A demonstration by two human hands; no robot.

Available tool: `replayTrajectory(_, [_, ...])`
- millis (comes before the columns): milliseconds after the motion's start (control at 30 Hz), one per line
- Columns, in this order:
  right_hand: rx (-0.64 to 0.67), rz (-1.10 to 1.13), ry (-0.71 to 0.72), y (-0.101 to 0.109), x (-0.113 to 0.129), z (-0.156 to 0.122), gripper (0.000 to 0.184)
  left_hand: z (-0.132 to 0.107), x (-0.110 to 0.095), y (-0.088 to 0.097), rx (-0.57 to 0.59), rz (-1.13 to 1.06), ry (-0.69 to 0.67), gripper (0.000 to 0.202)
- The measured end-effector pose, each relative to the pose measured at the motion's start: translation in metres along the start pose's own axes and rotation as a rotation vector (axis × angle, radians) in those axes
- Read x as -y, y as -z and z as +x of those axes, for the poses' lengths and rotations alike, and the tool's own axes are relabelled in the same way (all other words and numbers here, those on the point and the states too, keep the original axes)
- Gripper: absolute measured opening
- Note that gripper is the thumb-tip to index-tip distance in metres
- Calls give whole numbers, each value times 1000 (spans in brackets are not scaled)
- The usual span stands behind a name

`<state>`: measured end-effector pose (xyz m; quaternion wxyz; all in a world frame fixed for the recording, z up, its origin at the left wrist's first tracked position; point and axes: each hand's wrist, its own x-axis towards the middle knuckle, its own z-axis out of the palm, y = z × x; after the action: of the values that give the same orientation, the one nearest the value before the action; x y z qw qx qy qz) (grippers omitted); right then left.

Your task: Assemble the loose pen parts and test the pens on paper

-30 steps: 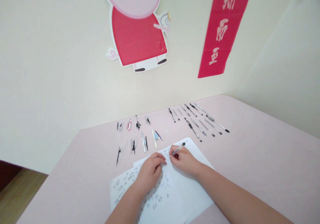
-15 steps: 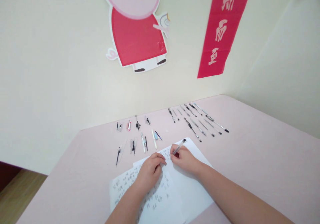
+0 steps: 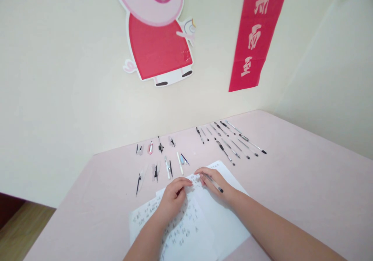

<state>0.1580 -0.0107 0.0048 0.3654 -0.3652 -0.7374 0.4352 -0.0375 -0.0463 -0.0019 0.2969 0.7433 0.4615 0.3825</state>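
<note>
My right hand [image 3: 216, 184] grips a clear pen with a black end [image 3: 214, 183], laid back across the hand and pointing toward my wrist. Its fingertips rest on the upper part of white sheets of paper [image 3: 204, 230] covered in handwriting. My left hand [image 3: 174, 197] lies beside it on the same paper, fingers curled under and pressing the sheet down, with nothing seen in it. The sheets lie on a pale pink table [image 3: 291, 183].
A row of several pens [image 3: 230, 138] lies at the far right of the paper. Several pen caps and short pen parts [image 3: 163, 158] lie in two rows at the far left. Behind the table a cream wall carries a cartoon pig cutout [image 3: 159, 32] and a red banner [image 3: 258, 32].
The pen in my right hand has swung from pointing up and away to lying back across the hand. The view has tipped slightly. My left hand has stayed on the paper.
</note>
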Motion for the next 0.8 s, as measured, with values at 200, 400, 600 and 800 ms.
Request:
replayTrajectory(200, [54,73,14,0,-5,3,25,2,0,7,-101,-12,-9,32])
replayTrajectory(400, [-69,-64,-13,14,-12,35,20,1,4,4,-19,53,37,33])
replayTrajectory(600, [-295,-165,-127,19,-27,79,31,1,8,3,21,88,57,32])
replayTrajectory(800, [-367,-329,-130,7,-43,79,35,0,8,2,25,90,68,34])
